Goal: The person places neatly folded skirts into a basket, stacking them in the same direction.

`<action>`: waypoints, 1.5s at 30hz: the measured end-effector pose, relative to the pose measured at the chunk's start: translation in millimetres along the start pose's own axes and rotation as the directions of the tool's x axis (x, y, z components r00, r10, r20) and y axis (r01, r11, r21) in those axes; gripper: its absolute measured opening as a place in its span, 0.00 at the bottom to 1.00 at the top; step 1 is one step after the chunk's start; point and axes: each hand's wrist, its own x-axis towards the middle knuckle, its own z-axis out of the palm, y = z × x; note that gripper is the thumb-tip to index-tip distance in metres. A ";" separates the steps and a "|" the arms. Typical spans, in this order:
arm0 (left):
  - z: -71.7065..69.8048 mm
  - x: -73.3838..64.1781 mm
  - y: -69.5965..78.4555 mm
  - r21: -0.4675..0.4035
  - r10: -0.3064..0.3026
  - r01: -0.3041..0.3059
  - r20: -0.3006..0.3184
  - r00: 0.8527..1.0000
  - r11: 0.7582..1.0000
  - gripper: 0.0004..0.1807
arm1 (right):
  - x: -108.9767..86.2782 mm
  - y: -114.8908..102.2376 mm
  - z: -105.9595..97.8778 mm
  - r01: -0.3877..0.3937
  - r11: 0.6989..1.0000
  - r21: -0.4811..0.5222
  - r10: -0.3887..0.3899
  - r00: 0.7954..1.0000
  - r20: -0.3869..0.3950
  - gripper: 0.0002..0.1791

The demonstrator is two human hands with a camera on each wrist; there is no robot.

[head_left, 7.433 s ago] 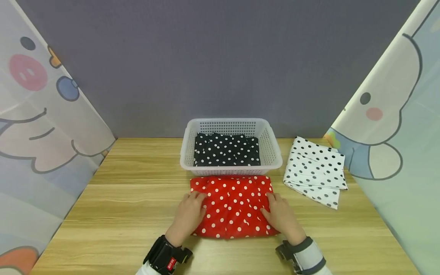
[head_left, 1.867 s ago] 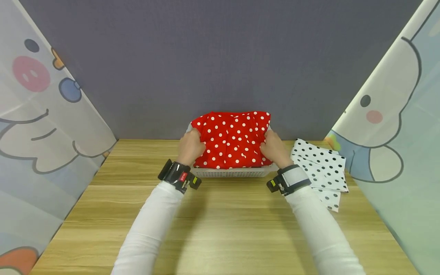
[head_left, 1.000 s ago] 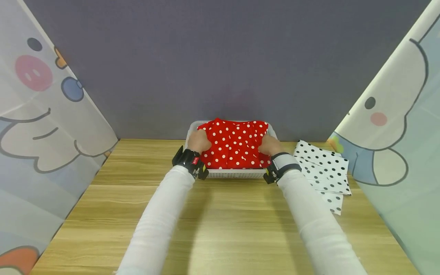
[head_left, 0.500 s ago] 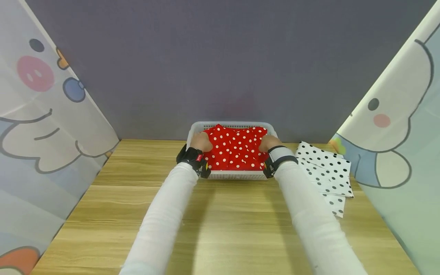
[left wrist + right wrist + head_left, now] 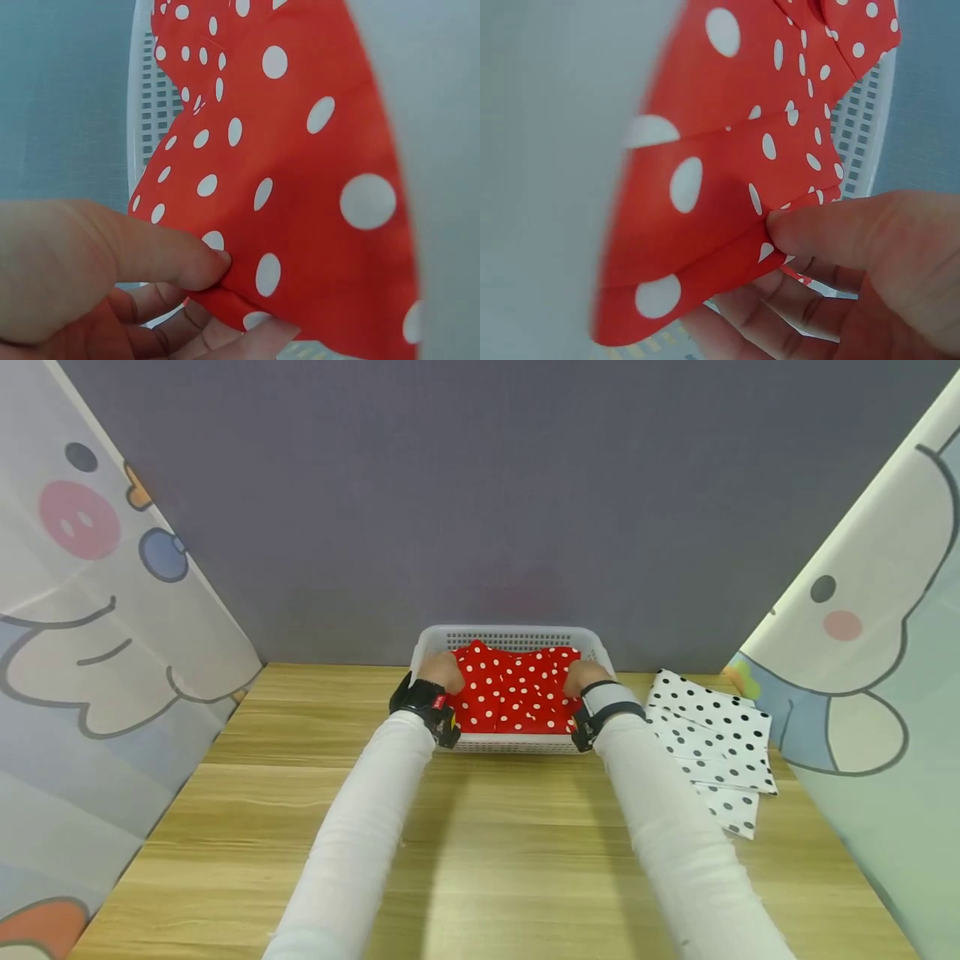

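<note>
A folded red cloth with white dots (image 5: pixel 517 689) is held flat inside the white plastic basket (image 5: pixel 517 745). My left hand (image 5: pixel 442 672) grips its left edge, and my right hand (image 5: pixel 582 677) grips the opposite edge. In the left wrist view the thumb (image 5: pixel 180 259) presses on top of the red cloth (image 5: pixel 300 172) while the fingers curl underneath. The right wrist view shows the same pinch, thumb (image 5: pixel 817 229) above and fingers below the fabric (image 5: pixel 727 202). Under the red cloth, the black dotted cloth seen earlier is hidden.
A folded white cloth with black dots (image 5: pixel 712 735) lies on the wooden table (image 5: pixel 517 860) to the right, partly behind my right sleeve. The grey wall (image 5: pixel 510 510) stands just behind the basket. Cartoon-printed panels (image 5: pixel 97 610) flank both sides.
Both hands have lifted the red cloth off the table in front of the basket, carried it forward over the basket and lowered it inside, covering the black cloth. The white cloth stays put.
</note>
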 end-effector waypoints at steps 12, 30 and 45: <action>-1.4 -10.6 4.8 0.109 0.012 -0.013 0.012 1.000 0.994 0.17 | 98.4 45.4 49.6 0.024 0.999 -0.023 -0.024 0.999 0.025 0.12; -8.7 -24.6 -6.3 0.126 0.045 -0.042 -0.017 0.999 0.991 0.18 | -23.5 2.2 4.0 0.065 0.998 -0.006 -0.065 0.998 0.010 0.13; -5.7 -61.4 -21.3 0.104 0.166 -0.150 -0.168 0.972 0.983 0.14 | -52.3 7.7 21.6 0.185 0.982 -0.039 -0.187 0.915 -0.358 0.04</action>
